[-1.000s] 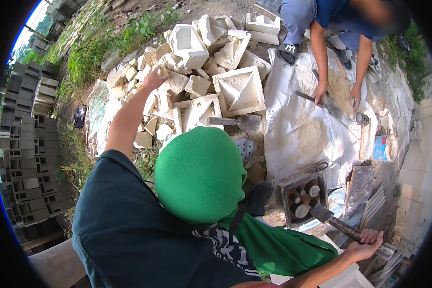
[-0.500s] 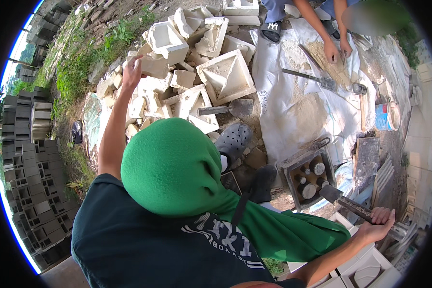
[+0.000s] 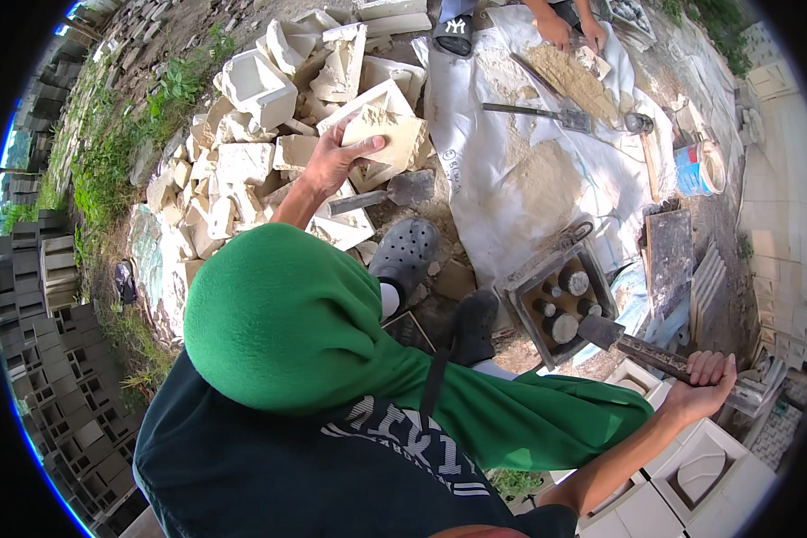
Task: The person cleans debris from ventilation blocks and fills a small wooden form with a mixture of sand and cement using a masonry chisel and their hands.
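Observation:
My left hand [image 3: 335, 163] grips a pale, broken slab of block [image 3: 384, 134], its thumb on top, above the heap of rubble. At the lower right, my right hand [image 3: 707, 384] is closed round the handle of a flat-headed hand tool [image 3: 603, 333]. The tool's dark head points toward a rectangular metal mould [image 3: 516, 309] holding several upright round cylinders. Below my left hand a trowel-like tool [image 3: 411, 187] lies on the broken pieces.
Broken pale blocks [image 3: 258, 88] are heaped at the upper left. A white sheet [image 3: 466, 152] bears sandy material [image 3: 536, 190] and a long-handled tool [image 3: 529, 109]. Another person's hands [image 3: 569, 34] work at its far end. A blue-and-white bucket [image 3: 698, 169] stands right; pale hollow blocks [image 3: 713, 475] sit lower right.
My left hand has come from the left of the rubble heap toward its right side, now with the slab in it. My right hand keeps its grip on the tool. The view has shifted.

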`<move>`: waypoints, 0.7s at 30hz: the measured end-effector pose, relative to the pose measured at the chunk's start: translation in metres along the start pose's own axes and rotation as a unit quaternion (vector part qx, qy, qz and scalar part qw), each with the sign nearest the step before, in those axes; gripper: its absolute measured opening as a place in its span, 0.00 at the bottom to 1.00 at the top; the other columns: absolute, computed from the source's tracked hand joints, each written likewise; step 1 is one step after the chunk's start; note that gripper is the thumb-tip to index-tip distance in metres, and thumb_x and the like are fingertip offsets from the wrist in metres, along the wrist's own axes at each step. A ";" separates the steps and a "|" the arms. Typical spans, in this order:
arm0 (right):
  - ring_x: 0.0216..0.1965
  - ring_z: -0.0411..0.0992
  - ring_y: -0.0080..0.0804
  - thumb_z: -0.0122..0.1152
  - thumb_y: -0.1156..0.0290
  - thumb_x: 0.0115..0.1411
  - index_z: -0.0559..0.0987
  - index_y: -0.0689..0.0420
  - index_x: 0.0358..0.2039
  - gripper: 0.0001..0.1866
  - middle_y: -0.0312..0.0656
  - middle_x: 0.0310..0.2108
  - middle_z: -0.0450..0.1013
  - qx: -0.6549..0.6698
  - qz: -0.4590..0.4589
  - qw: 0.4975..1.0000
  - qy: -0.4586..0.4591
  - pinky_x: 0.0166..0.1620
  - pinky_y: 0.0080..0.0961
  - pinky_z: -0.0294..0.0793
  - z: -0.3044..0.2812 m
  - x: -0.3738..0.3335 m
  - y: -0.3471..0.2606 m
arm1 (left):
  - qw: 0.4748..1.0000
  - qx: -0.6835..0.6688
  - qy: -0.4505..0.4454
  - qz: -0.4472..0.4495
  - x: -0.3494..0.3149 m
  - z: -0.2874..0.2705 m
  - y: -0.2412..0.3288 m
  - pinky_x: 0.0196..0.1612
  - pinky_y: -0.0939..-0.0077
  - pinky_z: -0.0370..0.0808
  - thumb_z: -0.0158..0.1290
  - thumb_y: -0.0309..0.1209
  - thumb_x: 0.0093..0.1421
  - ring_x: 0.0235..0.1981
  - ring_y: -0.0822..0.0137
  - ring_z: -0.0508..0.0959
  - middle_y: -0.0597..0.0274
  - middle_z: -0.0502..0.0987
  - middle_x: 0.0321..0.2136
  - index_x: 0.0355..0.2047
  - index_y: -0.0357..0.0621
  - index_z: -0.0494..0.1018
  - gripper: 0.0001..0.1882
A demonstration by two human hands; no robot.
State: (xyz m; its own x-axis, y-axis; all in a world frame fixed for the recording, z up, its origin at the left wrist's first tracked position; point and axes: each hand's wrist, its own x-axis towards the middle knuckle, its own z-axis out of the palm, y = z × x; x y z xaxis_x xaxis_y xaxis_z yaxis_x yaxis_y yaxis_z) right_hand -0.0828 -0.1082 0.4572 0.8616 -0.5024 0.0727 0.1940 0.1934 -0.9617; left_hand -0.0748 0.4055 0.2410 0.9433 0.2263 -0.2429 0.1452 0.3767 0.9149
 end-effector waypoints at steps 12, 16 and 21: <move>0.15 0.42 0.19 0.46 0.68 0.63 0.53 0.48 0.14 0.21 0.29 0.13 0.44 -0.026 -0.010 0.999 0.021 0.23 0.21 0.47 -0.013 0.007 0.004 | 0.910 0.373 0.178 0.025 -0.033 -0.003 -0.042 0.45 0.68 0.73 0.63 0.45 0.50 0.39 0.61 0.78 0.50 0.77 0.38 0.52 0.37 0.64 0.36; 0.15 0.42 0.19 0.46 0.68 0.63 0.53 0.48 0.14 0.21 0.29 0.13 0.44 -0.026 -0.011 0.999 0.016 0.23 0.21 0.47 -0.014 0.004 0.003 | 0.824 0.478 0.304 0.010 -0.041 -0.050 -0.026 0.41 0.66 0.74 0.61 0.47 0.50 0.34 0.60 0.79 0.49 0.79 0.34 0.50 0.36 0.69 0.33; 0.15 0.42 0.18 0.46 0.69 0.63 0.54 0.49 0.15 0.20 0.29 0.13 0.45 -0.020 0.001 1.000 0.023 0.22 0.20 0.48 -0.019 0.009 0.005 | 0.828 0.408 0.382 -0.040 -0.041 -0.165 -0.003 0.35 0.70 0.75 0.60 0.45 0.51 0.30 0.63 0.79 0.51 0.79 0.31 0.49 0.36 0.71 0.31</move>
State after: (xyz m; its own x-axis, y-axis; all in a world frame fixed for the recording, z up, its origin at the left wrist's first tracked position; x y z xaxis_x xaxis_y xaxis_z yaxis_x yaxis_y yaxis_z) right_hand -0.0832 -0.1275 0.4482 0.8398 -0.5396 0.0590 0.1724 0.1621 -0.9716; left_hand -0.1637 0.5437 0.1954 0.5019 0.8499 -0.1607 0.6447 -0.2437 0.7245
